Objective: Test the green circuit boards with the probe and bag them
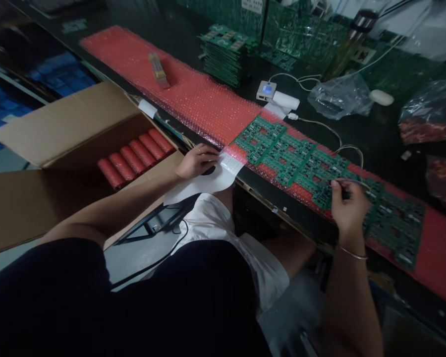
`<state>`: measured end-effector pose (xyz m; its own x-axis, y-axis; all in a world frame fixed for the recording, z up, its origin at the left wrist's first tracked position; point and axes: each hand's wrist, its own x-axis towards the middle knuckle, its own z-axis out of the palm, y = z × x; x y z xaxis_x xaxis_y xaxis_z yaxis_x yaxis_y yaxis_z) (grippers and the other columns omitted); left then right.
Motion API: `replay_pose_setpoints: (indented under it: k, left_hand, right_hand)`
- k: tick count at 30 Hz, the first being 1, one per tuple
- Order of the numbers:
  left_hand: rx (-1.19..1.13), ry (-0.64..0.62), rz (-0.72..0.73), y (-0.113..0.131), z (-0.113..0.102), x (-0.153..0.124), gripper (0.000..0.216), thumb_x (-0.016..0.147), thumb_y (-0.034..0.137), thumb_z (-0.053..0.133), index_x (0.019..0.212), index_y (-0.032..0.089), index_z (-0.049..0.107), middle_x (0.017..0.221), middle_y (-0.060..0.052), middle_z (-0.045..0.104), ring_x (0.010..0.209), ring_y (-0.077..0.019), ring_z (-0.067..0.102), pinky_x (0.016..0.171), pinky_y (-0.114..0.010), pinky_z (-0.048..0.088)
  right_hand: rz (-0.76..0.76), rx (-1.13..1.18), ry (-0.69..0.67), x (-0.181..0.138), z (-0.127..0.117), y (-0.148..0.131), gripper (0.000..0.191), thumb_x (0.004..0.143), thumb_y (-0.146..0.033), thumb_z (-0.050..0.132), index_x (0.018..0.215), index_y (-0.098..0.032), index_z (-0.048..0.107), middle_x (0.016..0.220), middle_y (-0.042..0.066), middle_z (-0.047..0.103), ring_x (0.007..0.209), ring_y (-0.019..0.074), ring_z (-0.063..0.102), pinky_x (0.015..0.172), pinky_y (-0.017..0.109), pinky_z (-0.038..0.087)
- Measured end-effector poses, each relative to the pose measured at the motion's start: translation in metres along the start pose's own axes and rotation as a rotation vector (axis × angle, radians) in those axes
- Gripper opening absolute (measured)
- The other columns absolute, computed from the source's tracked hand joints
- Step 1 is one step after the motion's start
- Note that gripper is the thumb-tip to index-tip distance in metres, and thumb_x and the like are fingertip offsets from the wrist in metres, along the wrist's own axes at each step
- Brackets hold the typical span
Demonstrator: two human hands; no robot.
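Note:
A long red bubble-wrap strip (200, 99) lies along the dark bench, with a row of green circuit boards (282, 153) laid on its right half. My left hand (197, 161) rests at the bench's near edge, fingers curled on a white sheet (211, 179) that hangs over the edge. My right hand (347, 206) is pinched on a thin cable or probe (353, 182) over the circuit boards; a bracelet is on that wrist.
An open cardboard box (70, 134) at left holds several red bubble-wrapped rolls (134, 156). A stack of green boards (225, 54), a small white device (266, 90), a mouse (381, 97) and plastic bags (340, 96) sit farther back. A tape roll (158, 70) lies on the wrap.

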<state>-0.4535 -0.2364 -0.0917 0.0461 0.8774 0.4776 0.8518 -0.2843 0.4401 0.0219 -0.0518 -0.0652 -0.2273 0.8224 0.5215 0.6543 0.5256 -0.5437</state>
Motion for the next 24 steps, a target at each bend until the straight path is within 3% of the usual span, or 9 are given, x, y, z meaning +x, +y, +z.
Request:
replay_pose_setpoints:
  k: [17,21,24]
  left_hand:
    - [-0.104,-0.035,-0.140,0.011,-0.007,0.009,0.034,0.096,0.051,0.067,0.085,0.021,0.079,0.112,-0.014,0.079,0.107,-0.0260,0.071,0.101,-0.045,0.056]
    - [-0.131,-0.128,-0.171,0.017,-0.025,0.016,0.040,0.094,0.057,0.065,0.084,0.020,0.078,0.112,-0.014,0.078,0.108,-0.0271,0.072,0.101,-0.043,0.058]
    - [-0.135,-0.144,-0.142,0.038,-0.047,0.038,0.039,0.094,0.057,0.067,0.084,0.021,0.078,0.111,-0.013,0.078,0.106,-0.0261,0.072,0.100,-0.040,0.058]
  right_hand:
    - [0.039,0.009,0.006,0.000,0.001,0.001,0.058,0.095,-0.078,0.053,0.087,-0.022,0.066,0.091,0.014,0.076,0.088,0.0311,0.072,0.086,0.048,0.057]
    - [0.034,0.013,0.028,0.000,0.002,0.002,0.056,0.095,-0.076,0.055,0.087,-0.022,0.067,0.089,0.013,0.076,0.086,0.0301,0.072,0.084,0.046,0.056]
    - [0.023,0.064,0.020,0.001,0.003,-0.003,0.050,0.098,-0.071,0.055,0.090,-0.023,0.069,0.092,0.012,0.078,0.089,0.0288,0.072,0.087,0.045,0.057]
